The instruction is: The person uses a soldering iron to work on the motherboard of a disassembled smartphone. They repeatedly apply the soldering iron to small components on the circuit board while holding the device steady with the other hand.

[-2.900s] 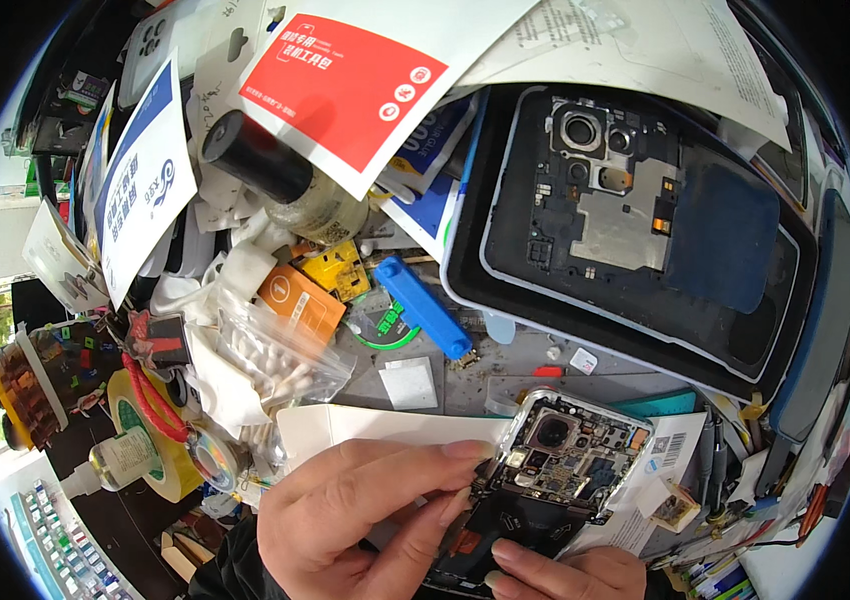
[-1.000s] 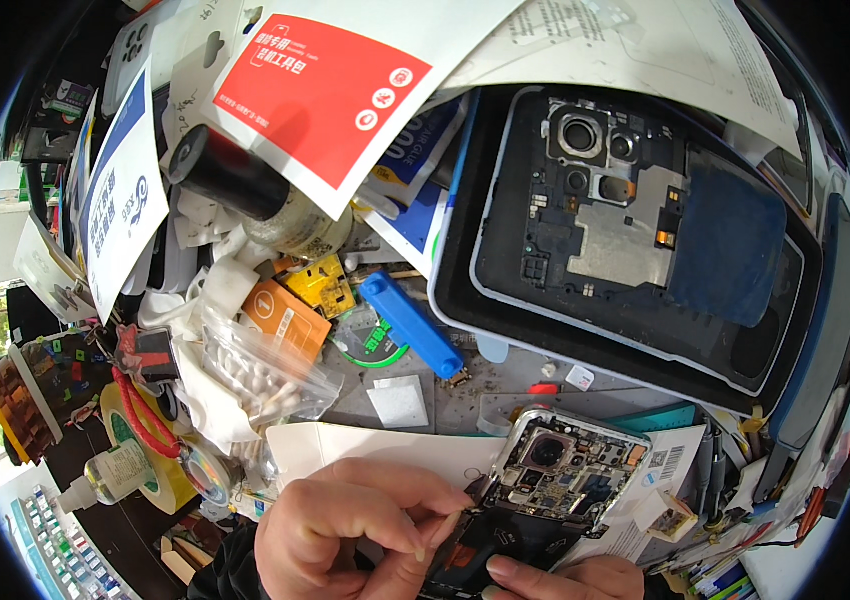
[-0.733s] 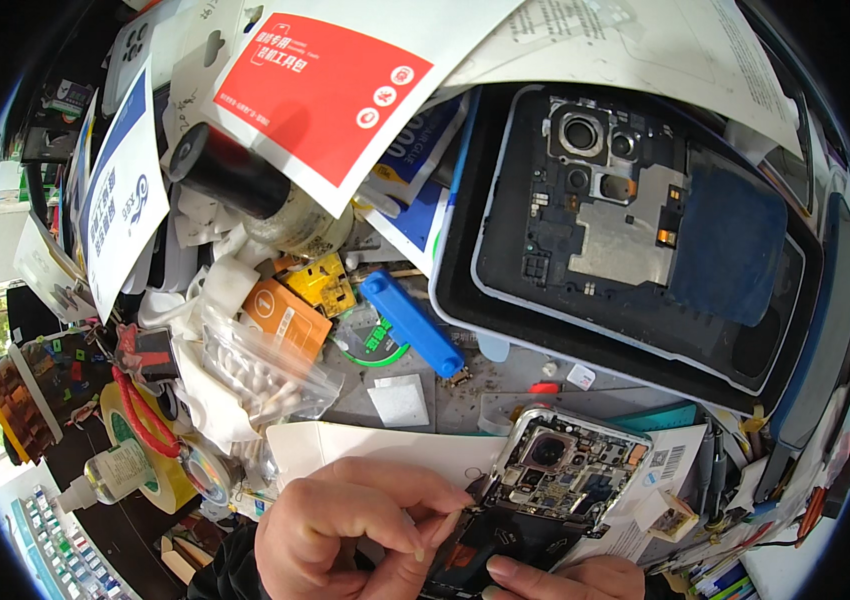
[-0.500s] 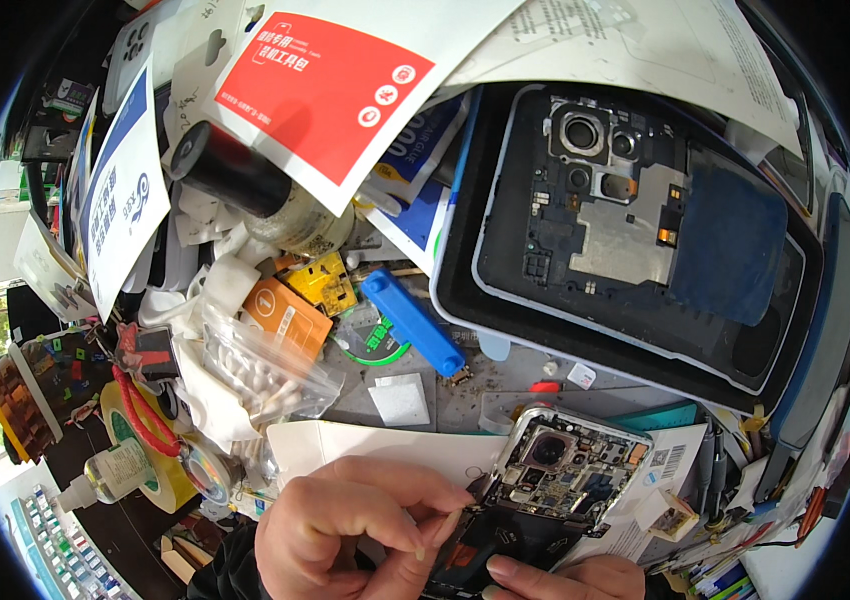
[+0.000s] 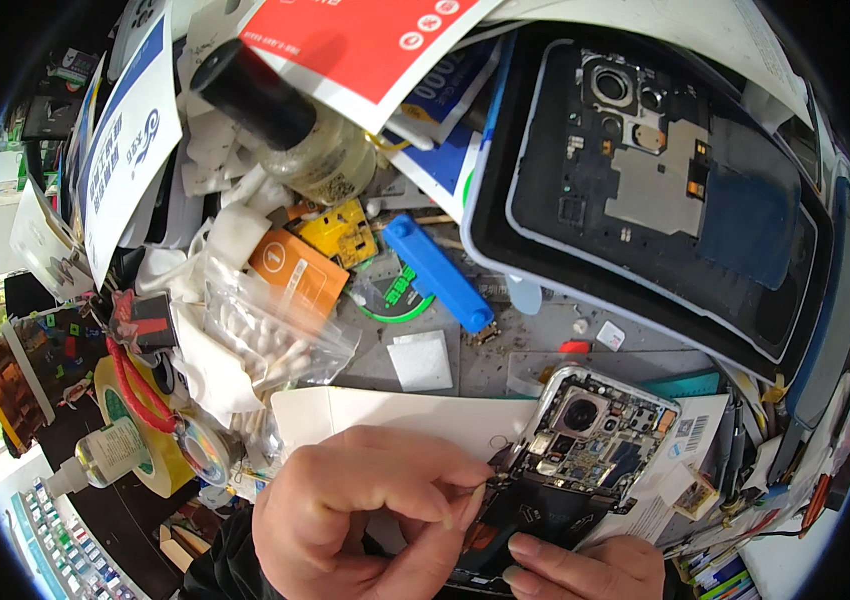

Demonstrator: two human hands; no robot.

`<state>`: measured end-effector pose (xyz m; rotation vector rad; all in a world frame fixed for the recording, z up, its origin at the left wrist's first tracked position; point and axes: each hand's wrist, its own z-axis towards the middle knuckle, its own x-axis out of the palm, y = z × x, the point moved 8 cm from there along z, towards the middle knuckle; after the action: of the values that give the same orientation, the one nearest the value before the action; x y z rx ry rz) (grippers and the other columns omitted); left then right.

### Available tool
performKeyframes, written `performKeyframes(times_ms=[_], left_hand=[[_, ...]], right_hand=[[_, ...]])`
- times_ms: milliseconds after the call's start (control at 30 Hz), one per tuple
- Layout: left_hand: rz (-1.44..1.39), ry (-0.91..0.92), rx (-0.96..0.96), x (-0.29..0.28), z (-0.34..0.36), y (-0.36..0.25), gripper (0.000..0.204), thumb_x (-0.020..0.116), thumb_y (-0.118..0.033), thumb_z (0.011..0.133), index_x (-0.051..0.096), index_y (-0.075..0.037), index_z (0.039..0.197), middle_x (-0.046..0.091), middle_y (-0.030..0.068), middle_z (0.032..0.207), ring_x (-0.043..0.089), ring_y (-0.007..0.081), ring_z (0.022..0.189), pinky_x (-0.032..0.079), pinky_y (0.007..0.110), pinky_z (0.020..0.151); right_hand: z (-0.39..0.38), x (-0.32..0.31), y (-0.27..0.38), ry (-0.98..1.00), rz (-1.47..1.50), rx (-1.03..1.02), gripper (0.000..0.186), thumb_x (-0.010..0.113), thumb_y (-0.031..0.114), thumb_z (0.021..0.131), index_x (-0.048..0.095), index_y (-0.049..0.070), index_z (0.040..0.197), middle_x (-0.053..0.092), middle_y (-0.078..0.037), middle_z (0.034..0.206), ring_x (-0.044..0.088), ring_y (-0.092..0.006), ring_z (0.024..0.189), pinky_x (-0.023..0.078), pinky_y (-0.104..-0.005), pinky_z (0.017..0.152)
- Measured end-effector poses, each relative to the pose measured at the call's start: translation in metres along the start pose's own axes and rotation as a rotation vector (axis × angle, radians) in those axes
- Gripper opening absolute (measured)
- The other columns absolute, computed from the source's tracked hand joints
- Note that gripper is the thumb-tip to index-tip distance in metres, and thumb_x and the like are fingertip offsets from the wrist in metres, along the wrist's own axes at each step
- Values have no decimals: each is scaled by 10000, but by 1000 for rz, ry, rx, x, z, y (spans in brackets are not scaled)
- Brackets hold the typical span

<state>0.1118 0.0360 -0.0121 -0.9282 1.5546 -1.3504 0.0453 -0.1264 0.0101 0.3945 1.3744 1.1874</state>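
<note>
- Head view: I have both hands at an opened phone point(image 5: 570, 475) near the lower edge, its camera end pointing up and to the right.
- Left hand point(image 5: 345, 520): thumb and forefinger pressed together in a pinch at the phone's left edge, beside the circuit board point(image 5: 600, 445); anything between the tips is too small for me to make out.
- Right hand point(image 5: 595, 572): fingertips rest on the black battery point(image 5: 540, 515); much of it is cut off, so I cannot tell whether it grips.
- Left of the phone I see a white card point(image 5: 405, 415) on the grey counter point(image 5: 370, 362).
- Beyond the card lie a white paper square point(image 5: 420, 361), a blue tool point(image 5: 437, 272) and a bag of cotton swabs point(image 5: 270, 335).
- Upper right, a black-lined tray point(image 5: 490, 225) bears a larger dark phone part point(image 5: 655, 190).
- Upper left, I have a black-capped bottle point(image 5: 320, 160), tilted.
</note>
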Motion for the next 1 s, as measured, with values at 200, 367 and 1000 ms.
performKeyframes(times_ms=[200,367,1000], left_hand=[[-88,-301,-80,-6,-10,9,348,717,152,822,518,6,1066,713,222,968,705,164,743,577,255,707],[-39,-275,-114,-2,-15,10,382,711,160,826,472,-13,1070,704,224,972,700,158,752,578,264,739],[10,-208,-60,0,-9,7,410,671,175,840,446,-7,1130,689,185,944,653,155,775,533,265,750]], right_hand=[[0,1,1,18,-24,33,220,683,-5,894,764,-16,1099,782,-187,1124,668,-163,616,404,-270,508],[1,1,3,-13,-33,34,215,680,-2,900,763,-16,1098,782,-185,1122,672,-170,618,430,-273,523],[-1,1,1,-40,-18,6,206,687,10,897,768,-15,1084,782,-191,1114,644,-160,574,420,-273,505]])
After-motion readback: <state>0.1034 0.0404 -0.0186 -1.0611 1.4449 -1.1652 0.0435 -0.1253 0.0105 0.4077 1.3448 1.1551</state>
